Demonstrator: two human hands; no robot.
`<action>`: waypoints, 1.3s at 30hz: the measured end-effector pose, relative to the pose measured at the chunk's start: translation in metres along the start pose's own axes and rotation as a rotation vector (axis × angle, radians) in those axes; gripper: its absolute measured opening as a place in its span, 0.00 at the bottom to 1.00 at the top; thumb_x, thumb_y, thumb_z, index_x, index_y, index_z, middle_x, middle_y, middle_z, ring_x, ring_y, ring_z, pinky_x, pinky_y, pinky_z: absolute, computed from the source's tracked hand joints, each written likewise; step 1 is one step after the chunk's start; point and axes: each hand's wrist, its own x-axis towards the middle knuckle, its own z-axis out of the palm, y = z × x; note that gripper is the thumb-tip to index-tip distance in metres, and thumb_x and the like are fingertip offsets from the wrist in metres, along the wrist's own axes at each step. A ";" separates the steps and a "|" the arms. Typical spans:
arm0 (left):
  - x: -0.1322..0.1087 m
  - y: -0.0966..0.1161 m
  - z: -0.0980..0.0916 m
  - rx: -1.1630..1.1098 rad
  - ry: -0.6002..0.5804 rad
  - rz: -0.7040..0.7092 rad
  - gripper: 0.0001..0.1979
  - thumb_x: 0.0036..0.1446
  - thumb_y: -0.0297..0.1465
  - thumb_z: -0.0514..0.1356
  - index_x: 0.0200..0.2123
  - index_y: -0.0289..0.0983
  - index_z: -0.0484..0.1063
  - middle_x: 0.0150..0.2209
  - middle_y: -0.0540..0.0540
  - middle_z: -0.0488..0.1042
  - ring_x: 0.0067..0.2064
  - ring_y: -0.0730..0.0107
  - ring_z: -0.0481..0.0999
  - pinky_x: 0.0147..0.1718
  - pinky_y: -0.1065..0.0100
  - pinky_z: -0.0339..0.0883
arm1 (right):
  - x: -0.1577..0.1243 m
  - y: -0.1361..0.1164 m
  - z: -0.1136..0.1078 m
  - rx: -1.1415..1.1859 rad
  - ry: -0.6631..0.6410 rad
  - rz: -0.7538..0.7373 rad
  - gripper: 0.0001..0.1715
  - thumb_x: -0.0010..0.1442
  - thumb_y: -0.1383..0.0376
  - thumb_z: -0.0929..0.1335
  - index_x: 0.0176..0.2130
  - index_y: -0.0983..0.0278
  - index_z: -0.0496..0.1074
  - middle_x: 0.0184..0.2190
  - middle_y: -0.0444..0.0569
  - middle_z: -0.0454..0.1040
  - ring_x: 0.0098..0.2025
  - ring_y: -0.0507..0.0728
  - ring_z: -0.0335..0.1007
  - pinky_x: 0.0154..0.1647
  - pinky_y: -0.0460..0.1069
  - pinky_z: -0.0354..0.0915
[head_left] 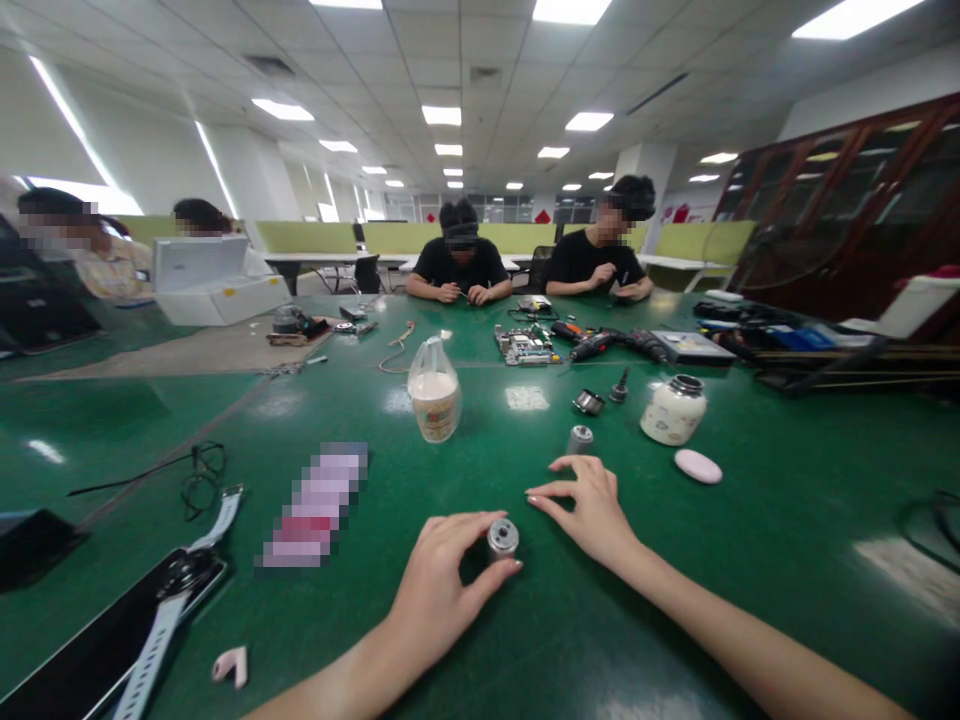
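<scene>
My left hand (pixel 442 575) has its thumb and fingers around a small cylindrical motor (pixel 503 538), which stands upright with its round metal end facing up. My right hand (pixel 589 505) hovers to the right of it, thumb and fingers curved but apart, holding nothing. Just beyond the right fingers stands a second silver motor (pixel 580 439), its lower part hidden behind the hand. Further back are a short metal housing (pixel 589 402) and a dark geared part with a shaft (pixel 619 386).
A cream jar (pixel 674 410) stands right, by its pink lid (pixel 698 466). A bagged cup (pixel 436 395) is ahead. A phone (pixel 97 640), watch (pixel 180 575) and earbud (pixel 231 666) lie left. Circuit board (pixel 526 345) and power drill (pixel 592 340) lie behind. Several people sit around the table.
</scene>
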 end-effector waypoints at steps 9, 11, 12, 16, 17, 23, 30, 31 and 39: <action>-0.001 -0.002 0.001 -0.018 0.009 0.007 0.19 0.54 0.40 0.64 0.50 0.44 0.72 0.48 0.47 0.77 0.48 0.59 0.75 0.47 0.58 0.68 | -0.008 -0.042 -0.016 0.291 -0.098 -0.080 0.07 0.59 0.57 0.70 0.38 0.48 0.79 0.42 0.47 0.72 0.49 0.60 0.62 0.53 0.60 0.59; -0.001 -0.002 0.001 -0.029 0.005 0.006 0.19 0.55 0.40 0.64 0.50 0.45 0.72 0.48 0.47 0.77 0.49 0.60 0.75 0.47 0.58 0.68 | -0.013 -0.053 -0.018 0.303 -0.145 -0.114 0.06 0.58 0.58 0.71 0.37 0.48 0.79 0.42 0.47 0.72 0.49 0.60 0.62 0.53 0.60 0.58; 0.000 -0.002 0.001 -0.032 0.005 0.006 0.19 0.55 0.39 0.64 0.50 0.45 0.72 0.48 0.47 0.77 0.49 0.60 0.75 0.47 0.58 0.68 | -0.015 -0.056 -0.018 0.299 -0.156 -0.127 0.06 0.57 0.58 0.71 0.36 0.48 0.79 0.42 0.47 0.72 0.50 0.60 0.62 0.53 0.60 0.58; 0.000 -0.002 0.001 -0.039 0.010 0.009 0.19 0.55 0.39 0.64 0.50 0.44 0.72 0.48 0.47 0.77 0.48 0.59 0.75 0.47 0.58 0.68 | -0.016 -0.057 -0.018 0.261 -0.144 -0.156 0.06 0.57 0.60 0.71 0.36 0.49 0.79 0.42 0.46 0.72 0.49 0.60 0.62 0.52 0.60 0.57; 0.000 -0.002 0.001 -0.039 0.010 0.011 0.19 0.55 0.40 0.64 0.50 0.44 0.72 0.48 0.46 0.77 0.48 0.59 0.75 0.47 0.58 0.68 | -0.016 -0.057 -0.018 0.253 -0.139 -0.161 0.06 0.57 0.60 0.71 0.37 0.49 0.79 0.42 0.46 0.72 0.49 0.60 0.63 0.51 0.60 0.57; -0.001 -0.002 0.002 -0.051 0.012 0.015 0.18 0.55 0.39 0.63 0.50 0.44 0.72 0.47 0.46 0.77 0.48 0.59 0.75 0.47 0.58 0.68 | -0.018 -0.056 -0.014 0.237 -0.124 -0.185 0.06 0.60 0.60 0.69 0.38 0.52 0.77 0.41 0.46 0.72 0.48 0.59 0.64 0.51 0.59 0.58; -0.006 0.001 -0.002 -0.124 0.060 0.040 0.25 0.53 0.32 0.62 0.54 0.40 0.63 0.51 0.41 0.70 0.52 0.57 0.69 0.51 0.55 0.65 | -0.035 -0.044 -0.003 0.343 -0.295 -0.215 0.32 0.61 0.56 0.66 0.62 0.58 0.55 0.55 0.52 0.66 0.56 0.60 0.61 0.57 0.57 0.59; -0.006 0.001 -0.004 -0.137 0.066 0.046 0.25 0.53 0.30 0.61 0.55 0.40 0.62 0.51 0.41 0.69 0.53 0.57 0.68 0.52 0.55 0.64 | -0.036 -0.042 -0.003 0.344 -0.314 -0.205 0.33 0.62 0.55 0.66 0.62 0.58 0.54 0.56 0.53 0.65 0.57 0.60 0.60 0.58 0.57 0.59; 0.002 0.006 -0.010 -0.141 0.070 -0.002 0.10 0.58 0.33 0.59 0.44 0.44 0.74 0.48 0.43 0.68 0.53 0.57 0.65 0.52 0.53 0.62 | -0.036 -0.043 -0.004 0.308 -0.339 -0.246 0.25 0.63 0.56 0.65 0.57 0.59 0.61 0.55 0.52 0.67 0.57 0.59 0.60 0.59 0.56 0.58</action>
